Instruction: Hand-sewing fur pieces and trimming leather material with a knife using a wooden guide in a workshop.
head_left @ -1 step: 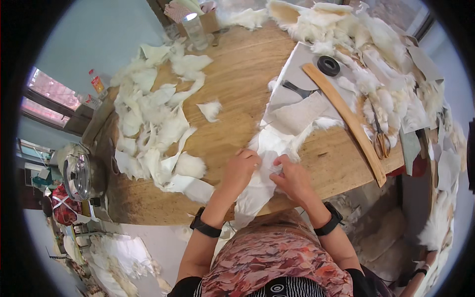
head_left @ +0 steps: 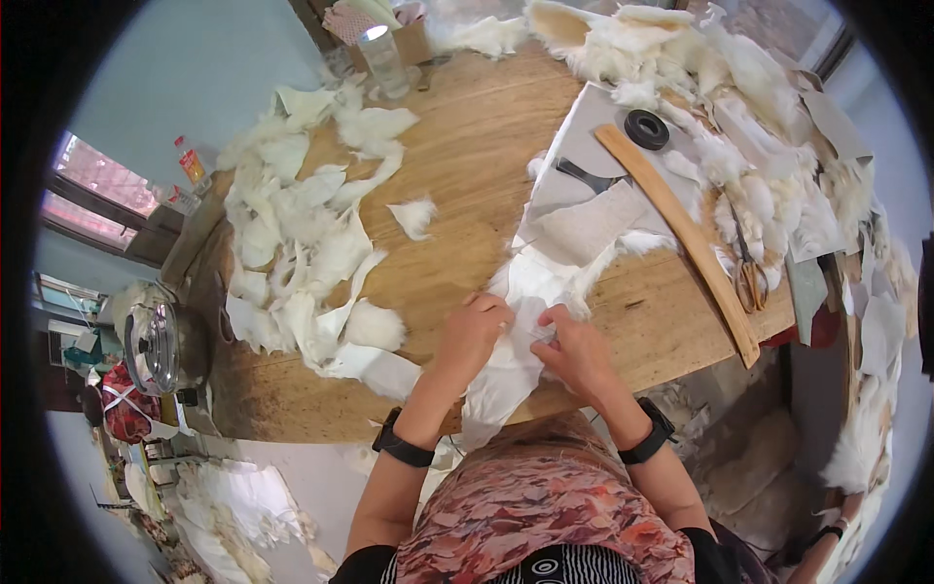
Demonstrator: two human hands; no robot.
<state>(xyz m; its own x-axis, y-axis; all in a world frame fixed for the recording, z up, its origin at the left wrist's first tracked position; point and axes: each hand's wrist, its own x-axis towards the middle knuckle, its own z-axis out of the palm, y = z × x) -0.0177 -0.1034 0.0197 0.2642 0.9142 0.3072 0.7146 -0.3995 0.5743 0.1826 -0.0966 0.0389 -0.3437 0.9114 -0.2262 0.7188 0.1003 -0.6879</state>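
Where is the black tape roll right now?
In the head view, the black tape roll lies at the upper right of the wooden table, on a grey sheet, beside the top end of the long wooden strip and the white fur pile.

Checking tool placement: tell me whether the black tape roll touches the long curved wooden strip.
Apart. The head view shows grey sheet between the black tape roll and the long curved wooden strip.

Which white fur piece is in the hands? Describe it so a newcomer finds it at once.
Start at the wooden table and go to its near edge, by the person's body. The left hand and right hand both pinch one long white fur piece that hangs over that edge. Unlike the loose fur scraps heaped to the left, it lies alone between the hands.
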